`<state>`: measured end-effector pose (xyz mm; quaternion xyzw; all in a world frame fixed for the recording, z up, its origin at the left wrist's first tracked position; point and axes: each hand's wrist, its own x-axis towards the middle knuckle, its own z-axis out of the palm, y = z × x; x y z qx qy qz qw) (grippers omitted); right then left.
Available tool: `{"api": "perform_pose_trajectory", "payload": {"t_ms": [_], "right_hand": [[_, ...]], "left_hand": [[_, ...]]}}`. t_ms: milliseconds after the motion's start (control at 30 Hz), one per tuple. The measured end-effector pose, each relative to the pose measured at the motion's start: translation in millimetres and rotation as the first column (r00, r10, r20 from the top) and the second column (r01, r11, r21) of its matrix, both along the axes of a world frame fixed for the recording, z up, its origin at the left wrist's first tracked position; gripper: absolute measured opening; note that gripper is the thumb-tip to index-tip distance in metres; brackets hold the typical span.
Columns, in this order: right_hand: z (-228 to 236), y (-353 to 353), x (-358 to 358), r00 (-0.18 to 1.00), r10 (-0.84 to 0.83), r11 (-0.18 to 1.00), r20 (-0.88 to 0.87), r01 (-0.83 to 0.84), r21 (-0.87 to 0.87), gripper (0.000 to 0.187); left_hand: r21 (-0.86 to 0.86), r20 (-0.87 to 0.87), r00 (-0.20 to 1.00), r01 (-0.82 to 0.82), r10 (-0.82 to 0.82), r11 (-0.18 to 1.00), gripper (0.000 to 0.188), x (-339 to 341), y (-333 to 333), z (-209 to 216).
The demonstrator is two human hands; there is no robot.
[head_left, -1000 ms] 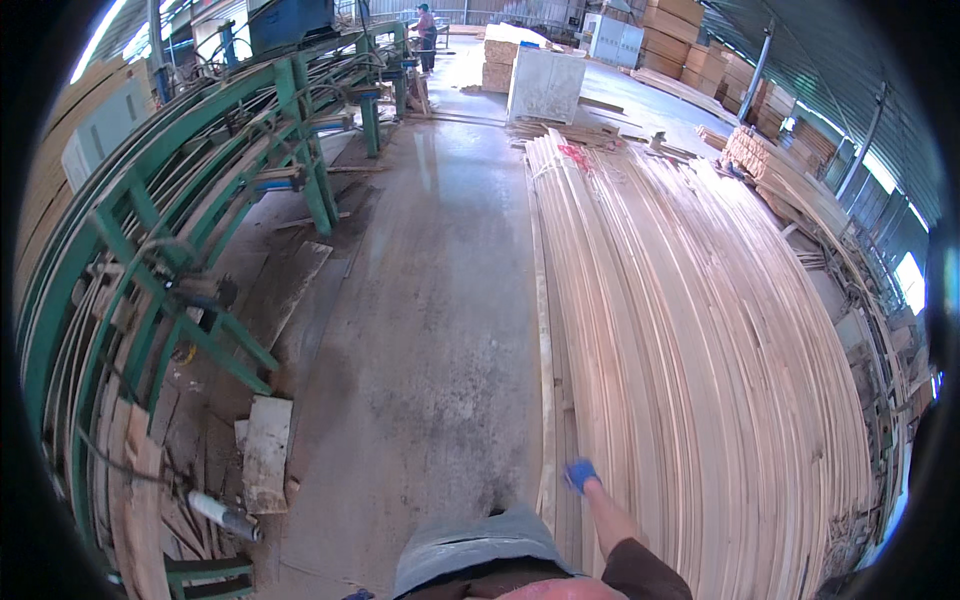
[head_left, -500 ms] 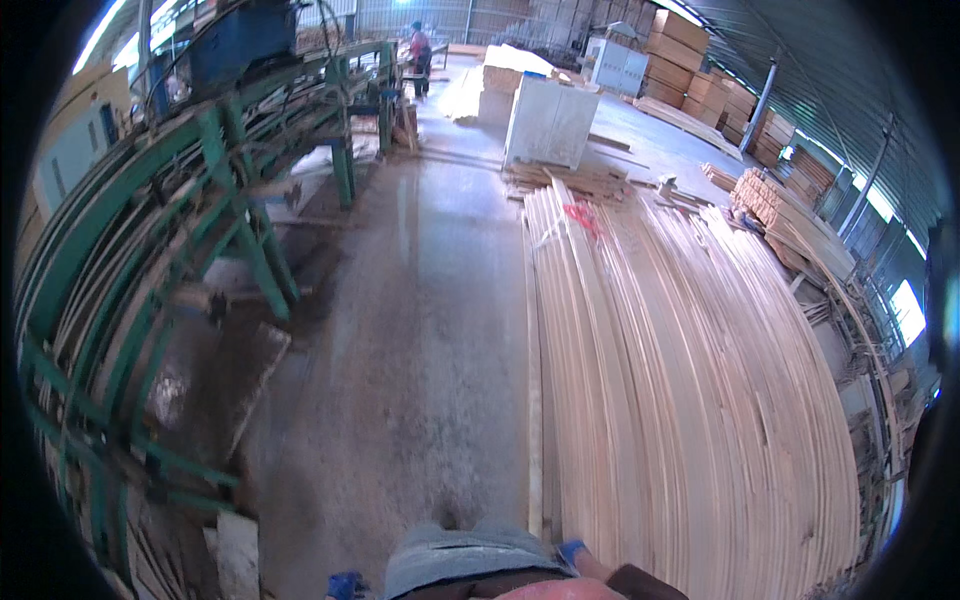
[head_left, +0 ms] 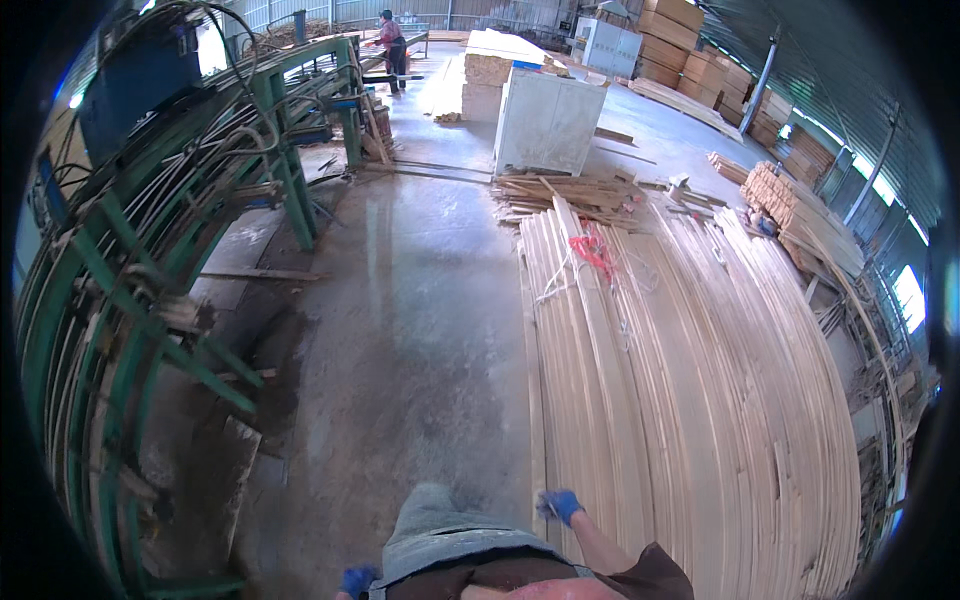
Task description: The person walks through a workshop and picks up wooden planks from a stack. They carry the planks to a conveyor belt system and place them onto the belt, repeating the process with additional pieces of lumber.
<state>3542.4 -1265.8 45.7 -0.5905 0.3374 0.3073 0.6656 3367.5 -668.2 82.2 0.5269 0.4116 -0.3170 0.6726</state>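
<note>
My right hand [head_left: 560,506], in a blue glove, hangs beside the left edge of a wide stack of long pale wooden strips [head_left: 700,400]. Whether it touches the wood I cannot tell, and its fingers are too small to read. Low by my left thigh is my left hand [head_left: 357,581], also blue-gloved and partly cut off by the lower edge; its fingers are not clear. No object shows in either hand. Red and white ties [head_left: 592,250] lie across the far part of the strips.
A green metal machine frame [head_left: 95,250] with cables runs along the left. Ahead stand a pale cabinet [head_left: 550,120] and scrap wood [head_left: 560,198]. More stacked timber [head_left: 775,195] sits at right. Another person [head_left: 390,50] stands far off by the machine. Grey concrete floor [head_left: 410,330] lies between.
The view has advanced along the floor, bringing the machine and cabinet nearer. My right hand has swung forward beside the strips; my left hand sits slightly higher in the picture.
</note>
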Motion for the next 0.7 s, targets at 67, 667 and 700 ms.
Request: {"api": "perform_pose_trajectory", "payload": {"t_ms": [67, 667, 700], "right_hand": [[50, 4, 153, 0.985, 0.118, 0.989, 0.129, -0.105, -0.102, 0.027], [-58, -54, 800, 0.428, 0.867, 0.241, -0.254, -0.808, -0.538, 0.023], [-68, -61, 847, 0.425, 0.876, 0.237, -0.227, -0.79, -0.566, 0.022]], "left_hand": [[0.056, -0.08, 0.994, 0.076, -0.071, 0.996, 0.035, 57, -25, -8], [0.154, 0.424, 0.89, -0.256, 0.17, 0.954, 0.03, 1098, 30, 48], [0.095, 0.274, 0.942, -0.229, 0.196, 0.969, 0.028, 1145, 11, 45]]}}
